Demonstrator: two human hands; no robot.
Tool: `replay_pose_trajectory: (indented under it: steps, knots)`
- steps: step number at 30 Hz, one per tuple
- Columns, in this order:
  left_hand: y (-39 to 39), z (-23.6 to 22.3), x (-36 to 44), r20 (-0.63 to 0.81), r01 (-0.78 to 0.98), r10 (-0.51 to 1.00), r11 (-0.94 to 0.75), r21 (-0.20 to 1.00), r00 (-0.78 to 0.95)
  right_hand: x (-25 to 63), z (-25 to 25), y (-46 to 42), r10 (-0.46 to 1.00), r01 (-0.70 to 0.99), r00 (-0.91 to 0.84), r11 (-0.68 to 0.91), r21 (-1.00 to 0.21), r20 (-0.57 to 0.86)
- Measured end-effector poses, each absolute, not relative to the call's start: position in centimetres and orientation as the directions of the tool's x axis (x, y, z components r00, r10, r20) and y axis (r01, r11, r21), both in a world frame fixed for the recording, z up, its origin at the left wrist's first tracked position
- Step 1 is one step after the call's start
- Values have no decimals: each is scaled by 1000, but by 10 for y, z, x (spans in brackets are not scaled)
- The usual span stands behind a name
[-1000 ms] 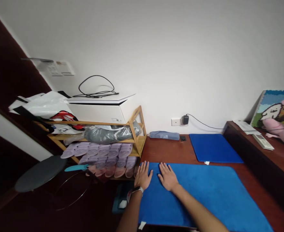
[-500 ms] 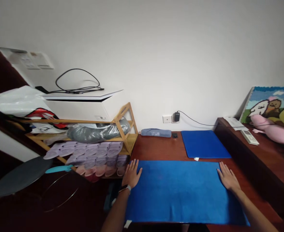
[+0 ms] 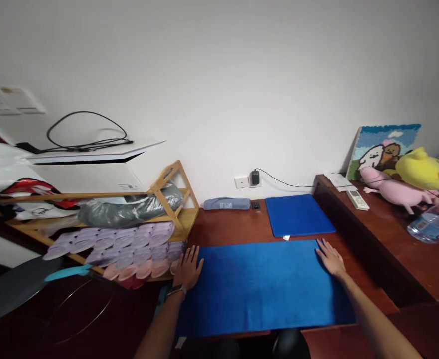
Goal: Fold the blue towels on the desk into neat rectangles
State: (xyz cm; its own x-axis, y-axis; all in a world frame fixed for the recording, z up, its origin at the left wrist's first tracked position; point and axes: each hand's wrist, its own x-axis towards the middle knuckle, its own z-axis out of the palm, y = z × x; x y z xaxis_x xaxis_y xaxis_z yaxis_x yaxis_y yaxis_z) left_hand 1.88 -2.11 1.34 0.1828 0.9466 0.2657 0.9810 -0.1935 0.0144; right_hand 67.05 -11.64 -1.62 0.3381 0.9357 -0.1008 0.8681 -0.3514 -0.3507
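Neither hand has a closed grip: the left hand (image 3: 188,268), wearing a wrist band, lies flat with fingers spread on the left edge of the large blue mat (image 3: 260,284), and the right hand (image 3: 330,258) lies flat, fingers loosely together, on its upper right corner, apparently pressing the cloth flat against the tabletop (image 3: 230,228). The mat fills the lower middle of the frame. At far left, a bamboo shoe rack (image 3: 167,197) holds rows of lilac slippers (image 3: 129,239); behind the mat lies a smaller blue mat (image 3: 297,214); at right, plush toys (image 3: 409,179) rest on a raised ledge.
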Motion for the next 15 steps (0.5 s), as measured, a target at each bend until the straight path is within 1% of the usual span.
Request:
replay_pose_trajectory:
  steps: [2, 5, 7, 9, 11, 13, 15]
  knots:
    - [-31, 32, 42, 293, 968, 928, -249, 30, 229, 676, -18, -115, 941, 837, 321, -334, -433, -106]
    - [-68, 55, 120, 270, 918, 903, -376, 124, 333, 684, -23, -113, 950, 795, 304, -297, -529, -76]
    - [-107, 60, 201, 244, 807, 827, -554, 204, 506, 687, -27, -112, 950, 773, 311, -275, -571, -37]
    - [-154, 54, 294, 205, 618, 656, -754, 225, 726, 689, -31, -110, 948, 756, 318, -254, -604, -1]
    - [-197, 39, 385, 196, 477, 515, -853, 210, 835, 691, -34, -109, 947, 748, 319, -238, -619, 22]
    - [-231, 20, 461, 158, 417, 451, -885, 208, 878, 693, -36, -108, 948, 746, 316, -222, -627, 41]
    - [-249, 2, 514, 93, 427, 455, -877, 219, 886, 695, -38, -107, 948, 733, 313, -201, -650, 61]
